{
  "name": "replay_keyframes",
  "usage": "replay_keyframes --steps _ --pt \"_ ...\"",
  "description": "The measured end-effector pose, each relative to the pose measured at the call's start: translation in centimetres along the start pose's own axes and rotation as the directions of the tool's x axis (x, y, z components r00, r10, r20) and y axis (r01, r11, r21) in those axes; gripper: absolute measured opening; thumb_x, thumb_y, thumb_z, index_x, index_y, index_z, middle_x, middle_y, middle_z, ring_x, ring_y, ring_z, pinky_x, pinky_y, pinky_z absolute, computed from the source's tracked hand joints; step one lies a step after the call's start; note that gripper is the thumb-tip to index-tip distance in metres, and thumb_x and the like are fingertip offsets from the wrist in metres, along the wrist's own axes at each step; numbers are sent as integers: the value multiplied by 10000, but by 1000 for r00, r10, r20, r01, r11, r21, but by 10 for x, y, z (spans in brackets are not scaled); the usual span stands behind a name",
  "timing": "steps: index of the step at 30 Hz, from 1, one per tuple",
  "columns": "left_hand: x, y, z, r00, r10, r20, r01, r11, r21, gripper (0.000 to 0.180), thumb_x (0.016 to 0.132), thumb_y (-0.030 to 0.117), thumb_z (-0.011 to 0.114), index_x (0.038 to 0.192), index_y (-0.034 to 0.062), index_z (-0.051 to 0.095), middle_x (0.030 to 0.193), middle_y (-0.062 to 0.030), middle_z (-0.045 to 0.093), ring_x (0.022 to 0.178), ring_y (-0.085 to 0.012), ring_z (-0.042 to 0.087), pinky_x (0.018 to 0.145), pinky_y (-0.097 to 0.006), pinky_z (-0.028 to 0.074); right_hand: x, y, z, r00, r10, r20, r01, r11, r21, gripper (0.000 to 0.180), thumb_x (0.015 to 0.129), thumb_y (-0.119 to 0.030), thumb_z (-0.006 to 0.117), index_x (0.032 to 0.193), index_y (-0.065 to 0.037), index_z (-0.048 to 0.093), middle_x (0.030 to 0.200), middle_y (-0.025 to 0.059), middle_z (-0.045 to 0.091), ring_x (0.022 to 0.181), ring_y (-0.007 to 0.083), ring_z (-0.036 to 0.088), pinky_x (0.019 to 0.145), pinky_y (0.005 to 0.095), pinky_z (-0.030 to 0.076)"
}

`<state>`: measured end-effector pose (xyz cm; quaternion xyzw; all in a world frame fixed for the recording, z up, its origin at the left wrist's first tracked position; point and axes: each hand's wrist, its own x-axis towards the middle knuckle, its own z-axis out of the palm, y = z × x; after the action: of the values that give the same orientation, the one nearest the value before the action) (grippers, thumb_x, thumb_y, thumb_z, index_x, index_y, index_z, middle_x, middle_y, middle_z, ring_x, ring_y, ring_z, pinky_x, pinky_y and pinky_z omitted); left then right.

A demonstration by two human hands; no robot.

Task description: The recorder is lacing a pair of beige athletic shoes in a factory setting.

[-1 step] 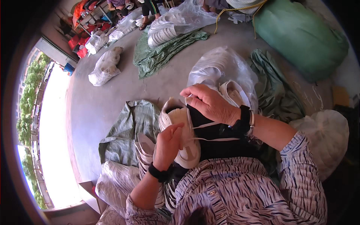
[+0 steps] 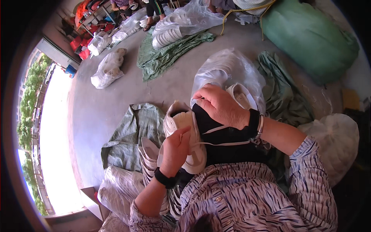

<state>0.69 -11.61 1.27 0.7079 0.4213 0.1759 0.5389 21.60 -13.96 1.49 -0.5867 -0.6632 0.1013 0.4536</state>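
Note:
A pale cream sneaker [image 2: 179,120] rests on my dark-clad lap, its heel opening facing away from me. My left hand [image 2: 176,150] is closed at its laced front, thumb and forefinger pinched together over the lacing area. White shoelaces [image 2: 228,144] stretch from the sneaker rightward across the dark cloth. My right hand [image 2: 226,106] hovers right of the sneaker with curled fingers; a lace runs in beneath its palm, and the lower fingers are hidden. Just beyond that hand, another white shoe [image 2: 241,96] lies by a clear plastic bag [image 2: 216,65] of shoes.
Stacked shoe pieces [image 2: 148,154] and a green woven sack [image 2: 131,131] lie to my left. A bulging green sack [image 2: 309,42] stands at the far right, near a yellow-legged stool [image 2: 262,23]. More bagged shoes [image 2: 108,69] sit on the floor; other people work at the back.
My right hand has shifted slightly to the right, away from the sneaker, its fingers a little more curled. The left hand has barely moved, and the sneaker stays in place.

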Motion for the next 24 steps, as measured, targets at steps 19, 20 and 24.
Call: replay_keyframes --steps 19,20,24 --pt "42 -4 -8 914 -168 370 3 913 407 169 758 158 588 740 -3 635 595 -140 609 565 -252 633 545 -354 496 -61 -19 29 948 196 252 -189 981 -52 123 830 -124 572 855 -32 493 629 170 590 609 391 593 539 470 455" --pt "41 -8 -7 925 -154 348 22 935 355 153 751 137 585 715 -5 629 554 -111 586 525 -205 607 512 -322 474 -61 -20 31 931 197 307 -173 979 -105 118 828 -128 571 857 -38 502 641 172 593 620 387 596 548 466 461" --pt "43 -8 -12 907 -172 384 58 955 290 149 748 112 568 671 -4 617 522 -66 565 476 -132 568 466 -277 441 -61 -23 31 894 193 404 -120 973 -199 98 816 -142 561 807 -45 552 653 171 601 638 365 611 574 453 482"
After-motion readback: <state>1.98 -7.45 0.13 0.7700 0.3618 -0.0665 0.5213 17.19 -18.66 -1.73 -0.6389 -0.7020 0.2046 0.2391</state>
